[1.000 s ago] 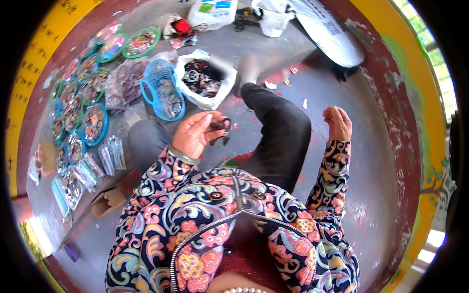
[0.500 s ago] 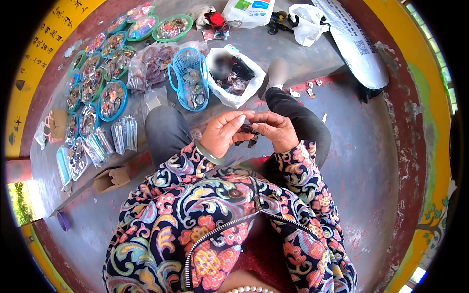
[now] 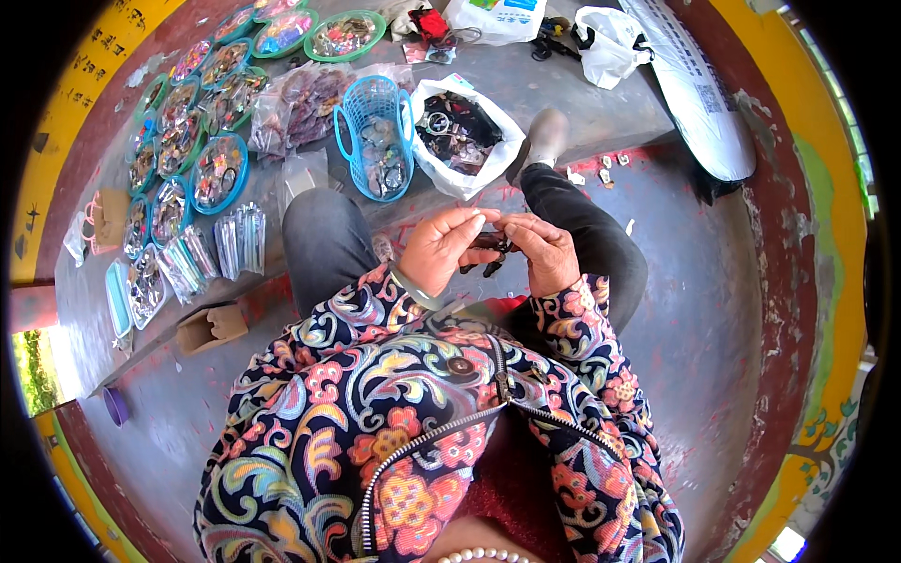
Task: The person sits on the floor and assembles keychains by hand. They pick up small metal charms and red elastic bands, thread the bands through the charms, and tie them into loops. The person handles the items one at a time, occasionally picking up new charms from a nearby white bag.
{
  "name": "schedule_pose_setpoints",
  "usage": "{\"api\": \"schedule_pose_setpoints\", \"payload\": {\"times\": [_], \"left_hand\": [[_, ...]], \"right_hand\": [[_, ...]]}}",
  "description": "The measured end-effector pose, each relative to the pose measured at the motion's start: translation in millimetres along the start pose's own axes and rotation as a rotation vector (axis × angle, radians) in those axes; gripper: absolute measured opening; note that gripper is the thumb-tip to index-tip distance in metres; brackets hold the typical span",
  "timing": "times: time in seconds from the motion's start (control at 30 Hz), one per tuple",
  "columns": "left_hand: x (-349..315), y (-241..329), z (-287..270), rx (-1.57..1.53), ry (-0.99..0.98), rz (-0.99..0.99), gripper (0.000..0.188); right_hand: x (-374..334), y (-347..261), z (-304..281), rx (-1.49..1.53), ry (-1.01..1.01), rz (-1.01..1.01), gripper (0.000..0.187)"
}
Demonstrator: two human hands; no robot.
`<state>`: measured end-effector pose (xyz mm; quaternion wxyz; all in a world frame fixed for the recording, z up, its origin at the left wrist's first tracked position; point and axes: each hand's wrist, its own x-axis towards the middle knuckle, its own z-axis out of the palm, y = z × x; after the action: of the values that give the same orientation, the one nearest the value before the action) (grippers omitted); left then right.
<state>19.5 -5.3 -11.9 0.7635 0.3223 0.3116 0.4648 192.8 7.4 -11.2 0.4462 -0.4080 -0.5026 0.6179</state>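
In front of my lap, my left hand [image 3: 441,251] and my right hand [image 3: 544,253] meet with thumbs and fingertips pinched close together. A small dark brown or black item [image 3: 490,244] is held between them, with dark pieces dangling below the fingers. Its kind is hard to make out, since the fingers cover much of it. Beyond my hands stands a white plastic bag [image 3: 512,155], opened wide and filled with small dark trinkets. To its left is a blue plastic basket [image 3: 351,111] with small packaged pieces inside.
Several round baskets [image 3: 242,184] of small goods crowd the left of the grey ledge. Clear packets [image 3: 240,242] lie nearer, above a cardboard box [image 3: 212,328]. Clear bags of purplish items [image 3: 310,103] sit behind the blue basket. A white bag [image 3: 605,56] and long silvery package [image 3: 699,103] are at the far right.
The whole view has shifted slightly, so the scene sits a little further right and higher at the back. My hands stay together on the dark item, with fingertips slightly repositioned.
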Motion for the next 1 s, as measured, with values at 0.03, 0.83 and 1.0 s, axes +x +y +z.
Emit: {"api": "schedule_pose_setpoints", "payload": {"times": [0.03, 0.83, 1.0], "left_hand": [[-0.4, -0.7, -1.0, -0.001, 0.007, -0.005, 0.028], [0.9, -9.1, -9.1, -0.106, 0.197, -0.145, 0.012], [-0.5, -5.9, -6.7, -0.136, 0.176, -0.145, 0.014]], "right_hand": [[-0.6, 0.6, 2.3, -0.056, 0.012, -0.045, 0.015], [-5.5, 8.9, 9.9, 0.023, 0.114, 0.123, 0.014], [-6.7, 7.3, 10.3, 0.045, 0.116, 0.128, 0.016]]}}
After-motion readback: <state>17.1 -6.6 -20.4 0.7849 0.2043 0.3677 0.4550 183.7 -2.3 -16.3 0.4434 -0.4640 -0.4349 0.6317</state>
